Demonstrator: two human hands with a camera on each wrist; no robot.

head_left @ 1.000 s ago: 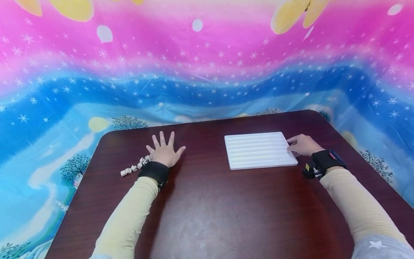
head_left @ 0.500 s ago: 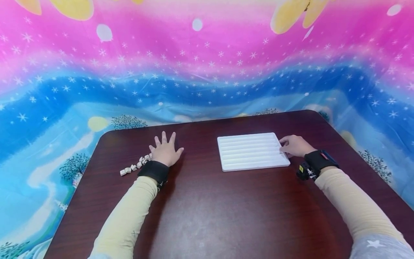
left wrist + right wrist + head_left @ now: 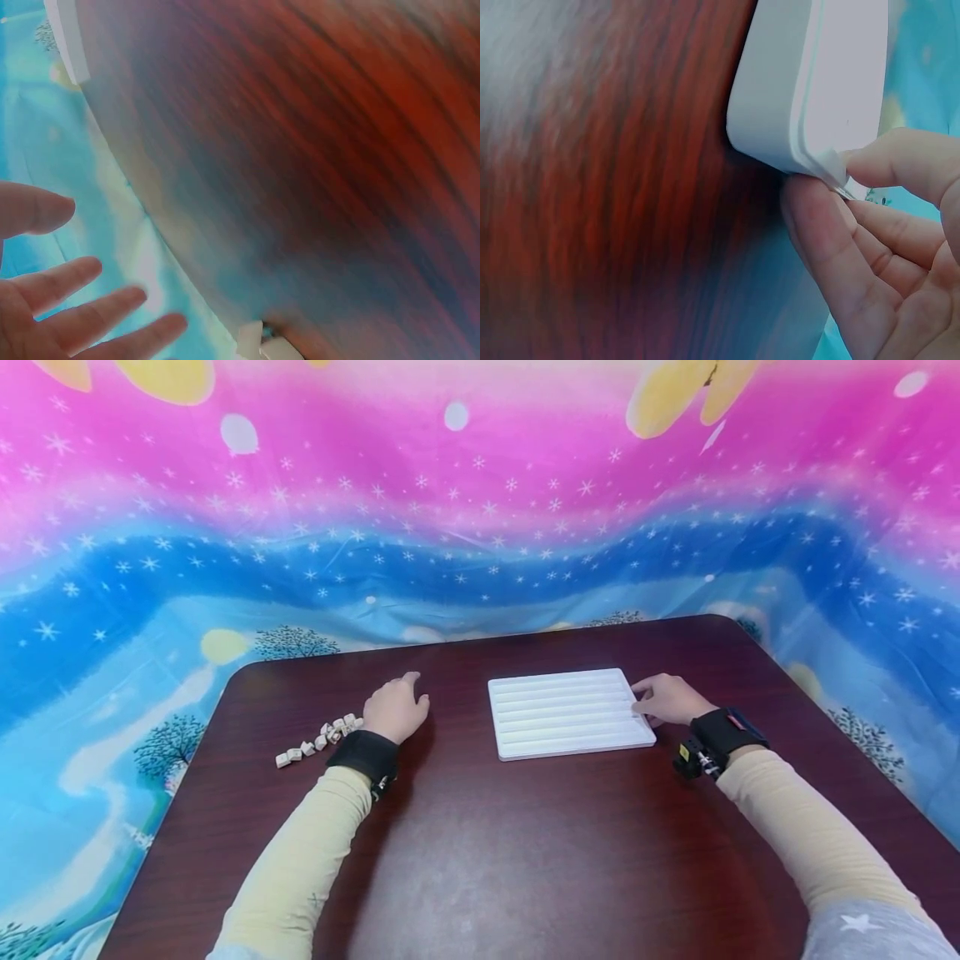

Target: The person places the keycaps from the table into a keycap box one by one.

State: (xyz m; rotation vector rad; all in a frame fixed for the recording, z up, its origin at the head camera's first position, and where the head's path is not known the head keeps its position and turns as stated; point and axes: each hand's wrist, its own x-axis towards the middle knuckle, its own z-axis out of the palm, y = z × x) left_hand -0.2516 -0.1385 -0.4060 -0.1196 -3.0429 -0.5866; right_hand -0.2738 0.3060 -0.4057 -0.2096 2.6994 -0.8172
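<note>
A white ridged tray (image 3: 570, 713) lies on the table right of centre in the head view. My right hand (image 3: 672, 699) pinches its right edge; in the right wrist view the thumb sits on the rim of the tray (image 3: 776, 97) and fingers press from the outside and below. My left hand (image 3: 396, 708) holds nothing and hovers to the left of the tray, turned on its side. The left wrist view shows its fingers (image 3: 97, 319) loosely extended. Small cream-coloured blocks (image 3: 321, 742) lie in a loose row beside the left wrist, several in number; their markings are too small to read.
The dark reddish-brown table (image 3: 480, 843) has a far edge against a pink and blue patterned cloth (image 3: 465, 527). Two blocks (image 3: 277, 349) show at the bottom of the left wrist view. Both wrists wear black straps.
The tray has slid left with my right hand holding its edge. My left hand, earlier spread flat with palm down, has turned on its side and its fingers have drawn together.
</note>
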